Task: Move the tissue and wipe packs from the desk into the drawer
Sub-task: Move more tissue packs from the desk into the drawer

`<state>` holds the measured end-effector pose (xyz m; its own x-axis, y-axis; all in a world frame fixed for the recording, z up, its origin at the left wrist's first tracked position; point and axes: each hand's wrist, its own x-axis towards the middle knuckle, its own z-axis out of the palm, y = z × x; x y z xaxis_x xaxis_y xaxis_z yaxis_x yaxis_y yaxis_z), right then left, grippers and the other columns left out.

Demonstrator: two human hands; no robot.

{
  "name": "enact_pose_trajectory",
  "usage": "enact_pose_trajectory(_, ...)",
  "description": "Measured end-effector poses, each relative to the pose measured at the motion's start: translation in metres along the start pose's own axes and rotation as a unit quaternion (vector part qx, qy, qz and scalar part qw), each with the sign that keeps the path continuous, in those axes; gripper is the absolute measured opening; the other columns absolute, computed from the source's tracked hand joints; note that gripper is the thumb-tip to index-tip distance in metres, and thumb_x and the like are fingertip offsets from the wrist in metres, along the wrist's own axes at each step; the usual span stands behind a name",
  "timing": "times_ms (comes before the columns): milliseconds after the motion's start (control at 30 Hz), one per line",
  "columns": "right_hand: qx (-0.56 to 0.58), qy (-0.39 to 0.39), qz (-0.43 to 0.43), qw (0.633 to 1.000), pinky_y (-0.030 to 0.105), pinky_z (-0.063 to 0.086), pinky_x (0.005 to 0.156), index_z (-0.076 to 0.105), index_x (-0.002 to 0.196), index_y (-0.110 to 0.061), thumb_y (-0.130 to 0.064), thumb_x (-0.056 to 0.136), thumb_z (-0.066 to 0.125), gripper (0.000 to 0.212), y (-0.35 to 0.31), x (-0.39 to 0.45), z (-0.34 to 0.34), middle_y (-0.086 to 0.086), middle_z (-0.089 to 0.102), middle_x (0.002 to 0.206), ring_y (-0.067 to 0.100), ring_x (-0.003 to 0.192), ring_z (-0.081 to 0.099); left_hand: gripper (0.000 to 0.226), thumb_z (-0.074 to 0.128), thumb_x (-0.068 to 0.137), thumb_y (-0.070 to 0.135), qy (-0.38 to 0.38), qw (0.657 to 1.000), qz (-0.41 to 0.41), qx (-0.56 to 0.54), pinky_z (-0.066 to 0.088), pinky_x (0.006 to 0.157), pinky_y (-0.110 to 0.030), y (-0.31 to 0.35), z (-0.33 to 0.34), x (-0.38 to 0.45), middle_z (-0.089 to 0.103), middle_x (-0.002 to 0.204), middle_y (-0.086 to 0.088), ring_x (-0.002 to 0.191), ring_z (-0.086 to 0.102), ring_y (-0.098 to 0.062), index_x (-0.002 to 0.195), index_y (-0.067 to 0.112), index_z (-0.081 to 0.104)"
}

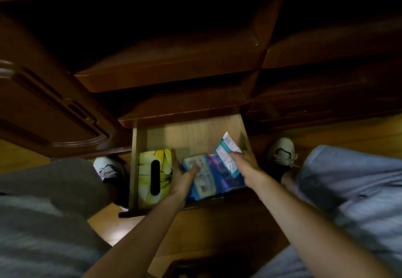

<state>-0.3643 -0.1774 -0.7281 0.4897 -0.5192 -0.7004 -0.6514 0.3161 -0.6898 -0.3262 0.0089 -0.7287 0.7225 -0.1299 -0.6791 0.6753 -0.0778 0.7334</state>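
The bottom drawer (189, 134) of a dark wooden chest stands pulled out, its pale wood floor showing at the back, and both of the person's hands reach down into it. Along the drawer's left side lies a yellow tissue box (154, 175) with a flower print and a dark oval slot in its top. Just right of it lies a blue tissue pack (203, 176) with a white printed label, tilted a little, and under its right edge shows a purple and blue pack (221, 173). The left hand (181, 176) rests between the box and the blue pack, its fingers (193, 169) curled over the near left corner of that pack and its thumb side against the box. The right hand (243, 164) holds a teal and white wipe pack (227, 150) near the drawer's right wall, fingers closed on its lower part, so that the pack stands tilted with its top end toward the back of the drawer and its lower end over the purple pack. Grey trouser legs (65, 182) frame the drawer on either side, with a white laced shoe (281, 151) on the wooden floor (208, 230) to the right and another shoe (107, 168) to the left. The upper drawers (169, 64) above stay dim and closed.
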Motion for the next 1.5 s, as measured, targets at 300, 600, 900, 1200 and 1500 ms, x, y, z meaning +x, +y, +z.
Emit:
enact_pose_trajectory(300,-0.026,-0.054,0.046,0.997,0.031,0.05,0.059,0.056,0.105,-0.03,-0.037,0.094,0.062,0.014,0.015,0.003,-0.009,0.001,0.065,0.088,0.022,0.08,0.066,0.053,0.071,0.089,0.002,-0.027,0.98,0.064,0.189,0.055,0.094,-0.044,-0.009,0.03,0.01,0.063,0.128,-0.012,0.114,0.062,-0.029,0.134,0.015,0.048)
enact_pose_trajectory(600,-0.206,-0.059,0.015,0.977,0.034,0.057,0.074,0.061,0.119,-0.009,-0.028,0.097,0.06,0.029,0.031,0.01,-0.014,0.002,0.063,0.093,0.018,0.083,0.064,0.068,0.076,0.084,0.01,0.087,0.919,0.175,0.342,0.059,0.074,-0.036,0.004,0.004,0.015,0.07,0.123,-0.01,0.106,0.07,-0.031,0.143,0.017,0.043)
enact_pose_trajectory(900,-0.131,-0.184,-0.072,0.972,0.019,0.051,0.055,0.069,0.111,-0.012,-0.028,0.097,0.062,0.023,-0.021,-0.03,0.003,-0.003,0.074,0.085,0.006,0.071,0.072,0.059,0.075,0.088,0.016,0.053,0.943,0.168,0.282,0.059,0.083,-0.041,0.0,0.008,0.013,0.069,0.124,-0.01,0.107,0.069,-0.028,0.139,0.015,0.045)
enact_pose_trajectory(1200,0.102,-0.252,0.041,0.961,0.035,0.057,0.079,0.059,0.12,-0.025,-0.034,0.104,0.047,0.022,-0.012,-0.022,-0.005,0.006,0.071,0.114,0.02,0.103,0.07,0.04,0.065,0.093,0.046,-0.008,0.97,0.112,0.214,0.061,0.082,-0.048,0.002,0.011,0.015,0.07,0.116,-0.005,0.092,0.073,-0.02,0.126,0.033,0.048)
enact_pose_trajectory(1500,0.083,-0.053,-0.024,0.995,0.031,0.049,0.067,0.044,0.144,-0.022,-0.037,0.105,0.043,0.042,-0.013,-0.001,0.003,0.012,0.059,0.137,0.026,0.111,0.063,0.069,0.08,0.077,0.003,-0.013,0.923,0.16,0.35,0.058,0.086,-0.05,0.0,-0.002,0.022,0.066,0.12,-0.014,0.108,0.067,-0.031,0.136,0.011,0.043)
